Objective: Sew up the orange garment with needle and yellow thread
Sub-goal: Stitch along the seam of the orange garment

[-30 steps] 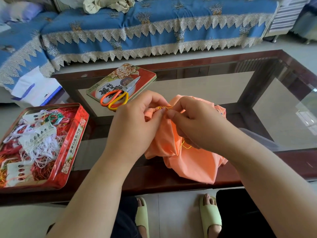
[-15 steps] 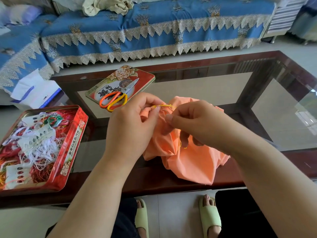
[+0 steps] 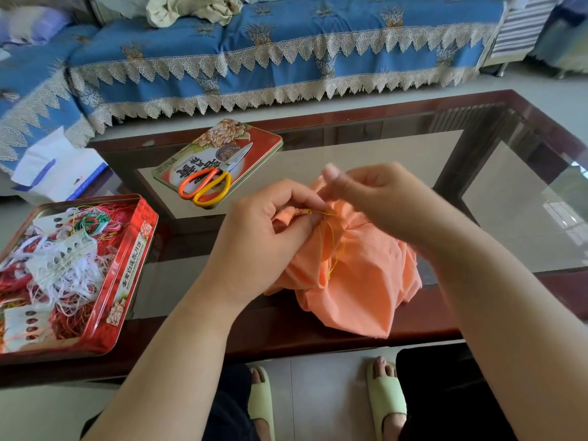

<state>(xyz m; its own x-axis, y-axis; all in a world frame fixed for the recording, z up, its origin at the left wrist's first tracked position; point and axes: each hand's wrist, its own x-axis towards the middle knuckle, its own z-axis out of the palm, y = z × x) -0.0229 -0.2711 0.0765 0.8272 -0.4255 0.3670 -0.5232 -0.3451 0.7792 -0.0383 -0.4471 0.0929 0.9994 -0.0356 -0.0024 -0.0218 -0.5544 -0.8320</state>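
Pinching a bunched fold of the orange garment (image 3: 359, 281) at the near edge of the glass table (image 3: 366, 154), the left hand (image 3: 264, 243) has fingers clamped on the cloth where the yellow thread (image 3: 334, 237) comes out. Right hand (image 3: 375, 198) is blurred just above the fold, fingers curled together; needle too small to tell. Scissors (image 3: 210, 183) lie on a tin lid (image 3: 254, 135) behind, thread tin (image 3: 127, 268) at left edge, bare glass to the right.
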